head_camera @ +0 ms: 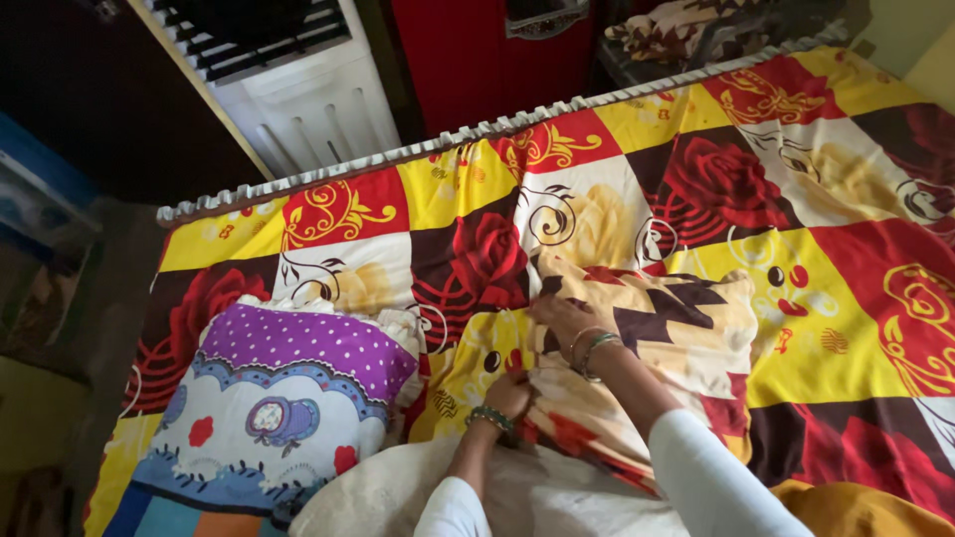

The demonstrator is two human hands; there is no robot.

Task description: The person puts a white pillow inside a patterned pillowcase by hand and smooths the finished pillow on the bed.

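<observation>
Across the bed (846, 328) lies a patchwork bedsheet of red, yellow, white and dark maroon squares printed with roses and scrolls, its far edge trimmed with a pale pleated frill (398, 154). Beyond that edge the room is dim: a white slatted air cooler (298, 89) stands at the upper left, a red cabinet panel (458, 60) sits behind the middle, and a folded patterned blanket (686, 25) rests at the upper right.

On the sheet near the person lies a cream pillow in a floral cover with red, yellow and maroon patches (676, 338). Its long axis runs on a diagonal, from the near end by the wrists up and away to the right, with the far corner pointing toward the right side of the bed.

The right hand (562, 318), bangles at the wrist, lies on the pillow's upper left part with fingers curled into the cloth, pinching the cover. The left hand (509, 395), a green beaded bracelet at its wrist, is closed on the cover's near edge, knuckles up.

Just to the left sits a second pillow with a purple white-dotted top and a white, blue-trimmed cartoon print (279, 408). A cream knitted cloth (388, 492) lies at the near edge.
</observation>
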